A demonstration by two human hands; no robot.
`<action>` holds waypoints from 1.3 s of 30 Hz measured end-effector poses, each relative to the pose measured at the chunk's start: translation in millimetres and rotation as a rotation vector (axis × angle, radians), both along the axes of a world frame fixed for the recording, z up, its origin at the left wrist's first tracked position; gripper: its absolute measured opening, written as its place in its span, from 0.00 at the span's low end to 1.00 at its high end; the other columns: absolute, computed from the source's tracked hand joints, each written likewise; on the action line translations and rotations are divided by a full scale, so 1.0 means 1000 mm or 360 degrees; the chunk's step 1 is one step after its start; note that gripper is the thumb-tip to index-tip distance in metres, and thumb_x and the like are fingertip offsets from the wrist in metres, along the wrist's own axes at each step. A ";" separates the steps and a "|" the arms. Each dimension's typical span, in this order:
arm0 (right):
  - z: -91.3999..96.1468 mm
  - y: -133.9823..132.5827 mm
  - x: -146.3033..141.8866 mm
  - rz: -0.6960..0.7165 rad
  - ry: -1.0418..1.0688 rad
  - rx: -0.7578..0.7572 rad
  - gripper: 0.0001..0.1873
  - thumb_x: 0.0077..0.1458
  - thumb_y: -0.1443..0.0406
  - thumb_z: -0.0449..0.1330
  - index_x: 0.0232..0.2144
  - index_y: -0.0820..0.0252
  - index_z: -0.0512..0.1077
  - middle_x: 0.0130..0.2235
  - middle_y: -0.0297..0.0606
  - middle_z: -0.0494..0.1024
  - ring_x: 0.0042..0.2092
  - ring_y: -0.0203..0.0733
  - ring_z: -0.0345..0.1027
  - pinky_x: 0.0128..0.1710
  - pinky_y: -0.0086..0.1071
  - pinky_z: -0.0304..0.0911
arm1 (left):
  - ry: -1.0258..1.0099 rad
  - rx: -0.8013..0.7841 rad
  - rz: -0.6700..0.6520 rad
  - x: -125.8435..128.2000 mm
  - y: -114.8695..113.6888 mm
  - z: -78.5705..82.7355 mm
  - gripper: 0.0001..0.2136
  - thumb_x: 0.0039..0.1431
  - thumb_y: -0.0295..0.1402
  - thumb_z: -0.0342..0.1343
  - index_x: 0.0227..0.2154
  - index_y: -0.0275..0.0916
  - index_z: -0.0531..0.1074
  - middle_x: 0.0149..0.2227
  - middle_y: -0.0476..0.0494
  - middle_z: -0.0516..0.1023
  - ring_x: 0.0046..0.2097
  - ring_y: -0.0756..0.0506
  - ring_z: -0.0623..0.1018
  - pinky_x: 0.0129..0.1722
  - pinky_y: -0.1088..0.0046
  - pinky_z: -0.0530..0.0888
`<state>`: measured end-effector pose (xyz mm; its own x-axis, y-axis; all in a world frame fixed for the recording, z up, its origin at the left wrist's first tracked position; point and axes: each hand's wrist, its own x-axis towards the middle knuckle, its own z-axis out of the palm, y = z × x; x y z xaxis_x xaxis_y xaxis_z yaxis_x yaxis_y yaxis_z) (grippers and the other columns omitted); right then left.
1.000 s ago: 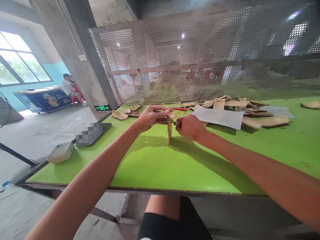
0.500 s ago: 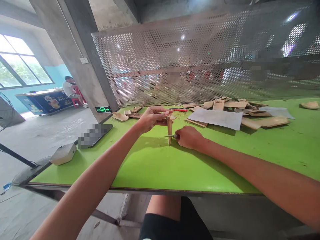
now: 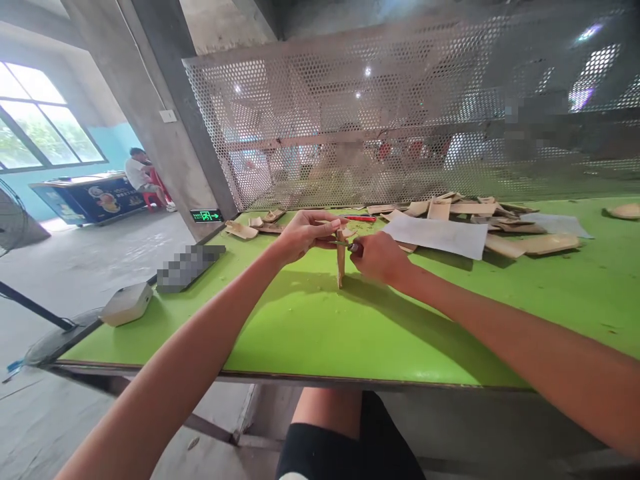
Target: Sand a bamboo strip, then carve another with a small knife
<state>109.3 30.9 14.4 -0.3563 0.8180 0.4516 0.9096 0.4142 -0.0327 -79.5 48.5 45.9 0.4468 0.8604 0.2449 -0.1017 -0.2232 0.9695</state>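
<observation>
My left hand (image 3: 309, 235) pinches the top of a narrow strip of wood or bamboo (image 3: 341, 267), which stands upright with its lower end on the green table (image 3: 280, 340). Closed round the handle of a small knife (image 3: 344, 244) is my right hand (image 3: 380, 256), just right of the strip. The blade lies across the upper part of the strip, close under my left fingers. A pale curled piece (image 3: 349, 233) shows at the strip's top. Small crumbs are scattered on the tabletop around it.
Behind my right hand lie a heap of curved wood-like pieces (image 3: 465, 208) and a white sheet (image 3: 437, 237). A red tool (image 3: 361, 218) rests behind the strip. At the left are a pale box (image 3: 127, 303) and a blurred-out dark object (image 3: 187, 270). Perforated metal screen (image 3: 300, 133) closes the back.
My right hand has moved up with the knife, from the lower part of the strip to near its top. The left hand and the strip stay almost in place.
</observation>
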 end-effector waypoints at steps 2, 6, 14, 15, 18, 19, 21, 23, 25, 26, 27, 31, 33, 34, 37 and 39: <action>-0.003 0.000 0.000 -0.0006 0.0011 -0.0011 0.19 0.57 0.63 0.50 0.32 0.63 0.80 0.29 0.47 0.81 0.29 0.44 0.70 0.28 0.34 0.49 | -0.0002 0.0006 0.0003 0.000 0.001 -0.001 0.19 0.45 0.38 0.71 0.38 0.32 0.78 0.32 0.39 0.83 0.36 0.42 0.84 0.41 0.62 0.82; -0.006 -0.001 0.001 -0.0014 0.0028 -0.0022 0.19 0.57 0.64 0.49 0.33 0.63 0.80 0.29 0.47 0.81 0.28 0.44 0.70 0.27 0.34 0.49 | 0.0006 0.0026 -0.0002 -0.001 0.001 -0.001 0.20 0.45 0.39 0.72 0.38 0.32 0.78 0.34 0.38 0.83 0.36 0.42 0.84 0.40 0.62 0.82; -0.010 -0.002 0.002 0.0018 0.0066 -0.0039 0.18 0.55 0.65 0.50 0.31 0.63 0.80 0.28 0.46 0.81 0.28 0.42 0.71 0.29 0.34 0.50 | 0.0006 0.0055 -0.0038 -0.001 0.001 -0.001 0.20 0.44 0.40 0.72 0.38 0.31 0.79 0.33 0.38 0.83 0.37 0.41 0.84 0.39 0.63 0.82; -0.010 -0.002 0.002 0.0011 0.0065 -0.0046 0.18 0.55 0.65 0.50 0.31 0.63 0.80 0.29 0.46 0.81 0.29 0.43 0.71 0.29 0.34 0.51 | 0.0013 0.0051 -0.0039 -0.001 0.001 -0.001 0.20 0.45 0.40 0.72 0.38 0.31 0.79 0.33 0.37 0.83 0.37 0.41 0.84 0.39 0.64 0.82; -0.014 -0.003 0.004 -0.0025 -0.0001 -0.0077 0.17 0.56 0.65 0.50 0.33 0.63 0.80 0.31 0.47 0.82 0.31 0.44 0.72 0.29 0.34 0.52 | 0.0026 0.0036 -0.0040 -0.002 0.002 -0.001 0.21 0.44 0.39 0.72 0.38 0.31 0.79 0.33 0.36 0.83 0.36 0.41 0.84 0.39 0.64 0.82; -0.017 -0.003 0.006 -0.0025 -0.0066 -0.0105 0.17 0.55 0.65 0.51 0.34 0.62 0.80 0.31 0.47 0.82 0.31 0.44 0.73 0.29 0.33 0.52 | 0.0022 0.0028 -0.0037 -0.003 0.002 0.000 0.21 0.44 0.39 0.72 0.38 0.30 0.79 0.33 0.36 0.83 0.36 0.41 0.84 0.39 0.63 0.82; -0.023 -0.004 0.010 -0.0017 -0.0222 -0.0173 0.16 0.55 0.65 0.52 0.34 0.61 0.81 0.31 0.47 0.82 0.31 0.45 0.73 0.28 0.33 0.53 | 0.0002 0.0015 -0.0023 -0.004 0.001 0.001 0.21 0.42 0.39 0.73 0.37 0.30 0.78 0.33 0.36 0.83 0.36 0.40 0.84 0.40 0.61 0.82; -0.028 -0.005 0.012 -0.0022 -0.0331 -0.0206 0.16 0.55 0.64 0.52 0.34 0.60 0.81 0.31 0.47 0.82 0.31 0.46 0.74 0.28 0.33 0.53 | -0.0002 0.0012 -0.0013 -0.004 0.000 0.002 0.22 0.42 0.38 0.73 0.38 0.29 0.78 0.33 0.36 0.83 0.36 0.40 0.84 0.40 0.61 0.82; -0.029 -0.006 0.012 -0.0052 -0.0340 -0.0203 0.17 0.56 0.64 0.52 0.34 0.60 0.81 0.31 0.47 0.81 0.32 0.47 0.74 0.29 0.32 0.54 | 0.0015 0.0018 -0.0017 -0.004 -0.001 0.002 0.22 0.41 0.39 0.73 0.38 0.29 0.79 0.33 0.36 0.83 0.37 0.40 0.84 0.40 0.62 0.82; -0.028 -0.006 0.011 -0.0059 -0.0320 -0.0194 0.18 0.57 0.64 0.51 0.35 0.61 0.81 0.31 0.47 0.81 0.32 0.47 0.74 0.29 0.32 0.54 | 0.0023 0.0024 -0.0020 -0.004 -0.001 0.002 0.23 0.41 0.39 0.73 0.38 0.29 0.79 0.33 0.36 0.83 0.36 0.40 0.84 0.39 0.62 0.82; -0.026 -0.006 0.010 -0.0062 -0.0287 -0.0182 0.18 0.58 0.63 0.51 0.36 0.61 0.81 0.31 0.47 0.81 0.32 0.46 0.74 0.29 0.32 0.54 | 0.0028 0.0030 -0.0020 -0.003 -0.001 0.002 0.23 0.42 0.39 0.73 0.39 0.30 0.79 0.33 0.36 0.83 0.36 0.40 0.84 0.39 0.63 0.82; -0.011 -0.005 0.001 -0.0090 -0.0113 -0.0044 0.20 0.59 0.62 0.49 0.38 0.62 0.80 0.32 0.46 0.81 0.32 0.45 0.73 0.30 0.33 0.53 | 0.0029 0.0073 -0.0009 0.000 0.002 -0.001 0.21 0.44 0.40 0.72 0.39 0.31 0.79 0.33 0.38 0.83 0.34 0.43 0.83 0.39 0.64 0.82; -0.006 -0.005 -0.002 -0.0102 -0.0074 -0.0005 0.20 0.59 0.62 0.48 0.37 0.62 0.80 0.32 0.47 0.81 0.32 0.45 0.72 0.30 0.33 0.53 | 0.0037 0.0094 -0.0004 0.000 0.003 -0.002 0.21 0.45 0.41 0.72 0.39 0.31 0.79 0.31 0.39 0.83 0.33 0.44 0.83 0.39 0.64 0.82; -0.005 -0.004 -0.002 -0.0101 -0.0064 -0.0005 0.20 0.59 0.62 0.48 0.36 0.62 0.80 0.32 0.47 0.81 0.32 0.45 0.72 0.30 0.33 0.53 | 0.0041 0.0102 0.0001 0.001 0.003 -0.002 0.21 0.45 0.41 0.72 0.38 0.31 0.79 0.31 0.39 0.83 0.33 0.44 0.83 0.39 0.64 0.82; -0.008 -0.004 -0.002 -0.0068 -0.0072 -0.0048 0.20 0.58 0.63 0.49 0.34 0.61 0.80 0.31 0.46 0.81 0.31 0.45 0.72 0.30 0.34 0.52 | 0.0046 0.0120 0.0005 0.001 0.002 -0.001 0.22 0.44 0.42 0.72 0.38 0.31 0.78 0.32 0.39 0.83 0.33 0.44 0.83 0.38 0.63 0.82; -0.013 -0.004 -0.001 -0.0063 -0.0110 -0.0093 0.19 0.58 0.63 0.49 0.34 0.61 0.80 0.32 0.46 0.82 0.32 0.45 0.72 0.30 0.34 0.52 | 0.0043 0.0128 0.0001 0.001 0.002 -0.001 0.21 0.45 0.41 0.72 0.38 0.30 0.78 0.33 0.38 0.83 0.34 0.43 0.83 0.39 0.62 0.82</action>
<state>108.4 26.4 1.1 -0.3519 0.8563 0.3781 0.9261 0.3772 0.0075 -78.3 50.2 45.2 0.4539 0.8386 0.3011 -0.0756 -0.3004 0.9508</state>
